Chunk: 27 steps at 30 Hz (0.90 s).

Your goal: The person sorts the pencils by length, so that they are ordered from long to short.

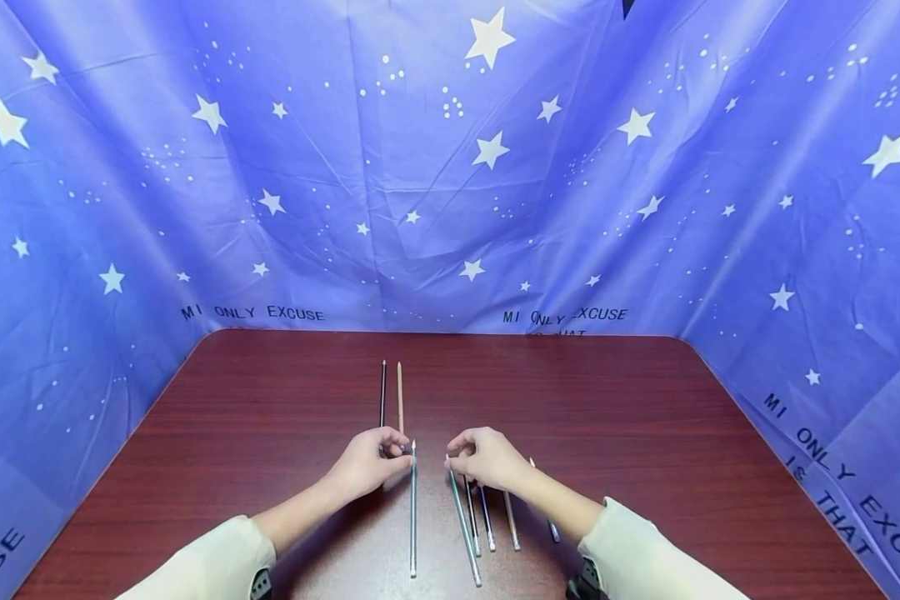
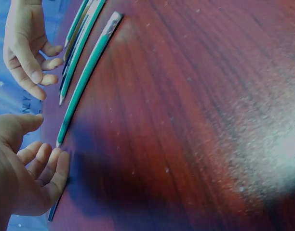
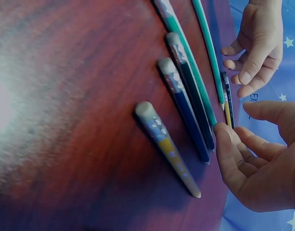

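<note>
Head | left hand (image 1: 371, 460), right hand (image 1: 491, 458) near slender pencils (image 1: 413, 525) | glossy wood-grain table (image 1: 607, 400)

Black pencil (image 1: 382, 396) partly out of sight behind left grip (image 1: 369, 461).

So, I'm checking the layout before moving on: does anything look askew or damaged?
Nothing looks spilled or visibly damaged. One green pencil, by the right hand, looks slightly askew: its eraser end juts out nearer the viewer than those of the black pencil and blue pencil beside it.
</note>
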Each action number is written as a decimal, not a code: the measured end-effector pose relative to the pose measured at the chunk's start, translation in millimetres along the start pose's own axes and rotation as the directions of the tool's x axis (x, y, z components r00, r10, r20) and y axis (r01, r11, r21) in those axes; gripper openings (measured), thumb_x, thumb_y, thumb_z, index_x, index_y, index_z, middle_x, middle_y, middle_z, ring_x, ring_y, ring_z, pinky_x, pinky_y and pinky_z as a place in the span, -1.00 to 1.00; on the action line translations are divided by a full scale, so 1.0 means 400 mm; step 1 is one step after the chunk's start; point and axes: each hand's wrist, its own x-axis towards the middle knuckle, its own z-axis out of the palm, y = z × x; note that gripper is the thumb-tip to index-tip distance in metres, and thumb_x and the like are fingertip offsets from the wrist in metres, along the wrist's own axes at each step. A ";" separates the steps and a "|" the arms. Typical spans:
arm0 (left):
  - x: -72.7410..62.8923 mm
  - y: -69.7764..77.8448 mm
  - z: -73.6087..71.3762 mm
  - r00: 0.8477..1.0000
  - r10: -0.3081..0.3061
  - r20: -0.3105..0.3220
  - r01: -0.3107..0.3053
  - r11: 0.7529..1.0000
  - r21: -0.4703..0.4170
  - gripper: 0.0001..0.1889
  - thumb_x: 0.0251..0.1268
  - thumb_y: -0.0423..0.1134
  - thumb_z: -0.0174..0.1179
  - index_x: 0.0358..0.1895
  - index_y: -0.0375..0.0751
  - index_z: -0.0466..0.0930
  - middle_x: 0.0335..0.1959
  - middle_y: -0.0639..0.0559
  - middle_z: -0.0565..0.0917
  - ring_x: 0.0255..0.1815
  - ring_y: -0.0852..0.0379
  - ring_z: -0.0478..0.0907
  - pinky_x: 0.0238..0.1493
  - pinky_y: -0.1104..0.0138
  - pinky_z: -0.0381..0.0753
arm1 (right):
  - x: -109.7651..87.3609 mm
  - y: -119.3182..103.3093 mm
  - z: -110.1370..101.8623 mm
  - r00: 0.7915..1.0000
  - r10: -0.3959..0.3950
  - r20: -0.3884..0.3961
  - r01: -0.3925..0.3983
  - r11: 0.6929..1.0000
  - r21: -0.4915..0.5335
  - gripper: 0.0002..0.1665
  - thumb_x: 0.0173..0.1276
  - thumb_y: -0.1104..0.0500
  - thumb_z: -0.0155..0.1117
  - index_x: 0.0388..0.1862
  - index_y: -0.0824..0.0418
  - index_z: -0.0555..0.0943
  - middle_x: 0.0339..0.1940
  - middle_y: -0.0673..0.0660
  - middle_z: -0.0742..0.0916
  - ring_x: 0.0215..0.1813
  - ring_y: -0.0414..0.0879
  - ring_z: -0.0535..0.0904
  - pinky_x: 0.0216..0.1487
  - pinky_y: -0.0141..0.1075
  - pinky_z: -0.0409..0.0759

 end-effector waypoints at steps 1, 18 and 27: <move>-0.003 0.001 0.003 1.000 0.001 -0.002 -0.001 1.000 0.015 -0.75 0.04 -0.25 0.34 -0.24 -0.31 0.59 -0.45 0.09 0.57 -0.47 0.29 0.43 -0.47 0.53 0.43 | -0.003 0.003 0.002 1.000 0.002 -0.004 -0.002 1.000 -0.007 -0.70 0.18 0.21 0.30 -0.15 0.38 0.59 -0.61 0.04 0.60 -0.62 -0.16 0.52 -0.59 -0.35 0.57; -0.019 0.006 0.032 0.999 0.006 -0.040 0.006 0.958 0.286 -0.69 -0.04 -0.08 0.40 -0.23 -0.12 0.60 -0.41 0.16 0.56 -0.37 0.24 0.48 -0.34 0.38 0.46 | -0.033 0.020 0.036 0.993 -0.072 -0.089 0.055 0.982 -0.181 -0.69 0.17 0.18 0.30 -0.13 0.32 0.62 -0.57 -0.06 0.63 -0.63 -0.30 0.41 -0.63 -0.47 0.38; -0.021 0.008 0.040 0.999 0.004 -0.054 0.013 0.948 0.317 -0.66 -0.08 -0.06 0.41 -0.21 -0.12 0.62 -0.41 0.17 0.55 -0.38 0.27 0.47 -0.36 0.37 0.46 | -0.028 0.021 0.054 0.979 -0.115 -0.167 0.049 0.933 -0.356 -0.70 0.11 0.10 0.35 -0.16 0.17 0.67 -0.63 -0.19 0.58 -0.65 -0.39 0.33 -0.65 -0.48 0.29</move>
